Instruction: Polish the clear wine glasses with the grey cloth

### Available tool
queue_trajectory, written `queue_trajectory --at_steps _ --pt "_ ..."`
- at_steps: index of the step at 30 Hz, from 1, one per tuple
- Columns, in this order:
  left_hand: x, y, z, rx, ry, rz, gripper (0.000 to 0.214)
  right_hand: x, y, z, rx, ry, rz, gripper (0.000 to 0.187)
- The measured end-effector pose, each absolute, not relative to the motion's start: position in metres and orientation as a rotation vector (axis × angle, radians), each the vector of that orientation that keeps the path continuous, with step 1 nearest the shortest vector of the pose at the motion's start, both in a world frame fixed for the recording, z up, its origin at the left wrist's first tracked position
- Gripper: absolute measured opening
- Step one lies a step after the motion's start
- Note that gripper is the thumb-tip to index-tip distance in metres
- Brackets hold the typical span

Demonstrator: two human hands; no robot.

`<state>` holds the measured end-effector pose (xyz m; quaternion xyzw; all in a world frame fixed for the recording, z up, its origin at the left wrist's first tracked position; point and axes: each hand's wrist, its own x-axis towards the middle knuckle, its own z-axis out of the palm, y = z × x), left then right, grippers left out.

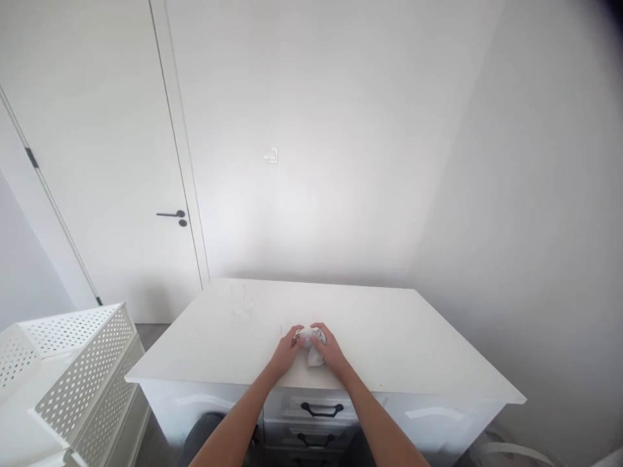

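Observation:
Close to the front edge of the white cabinet top, my two hands meet around a small clear glass-like piece [309, 333], its exact kind hard to make out. My left hand [286, 345] has its fingers curled round the left side of it. On the other side, my right hand [329, 345] is closed with a white cloth [315, 357] bunched against the piece and hanging down below the fingers. Toward the back left stand transparent glass-like items [242, 311], faint against the white surface.
The white cabinet [389, 350] has drawers with black handles [322, 410] facing me. Left of it stands a white perforated storage rack [82, 376]. A door with a black lever handle [170, 214] and a wall switch [271, 155] are behind. A white curved object [511, 449] sits low at right.

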<state>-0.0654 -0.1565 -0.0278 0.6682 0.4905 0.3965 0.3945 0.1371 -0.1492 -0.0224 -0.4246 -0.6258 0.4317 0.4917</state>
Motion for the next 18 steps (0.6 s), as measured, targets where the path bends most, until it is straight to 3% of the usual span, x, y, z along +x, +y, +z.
queue_trajectory --at_steps 18 --pt "-0.071 -0.172 -0.035 1.695 1.181 0.95 0.066 0.144 -0.169 -0.024 -1.015 -1.391 1.166 0.05"
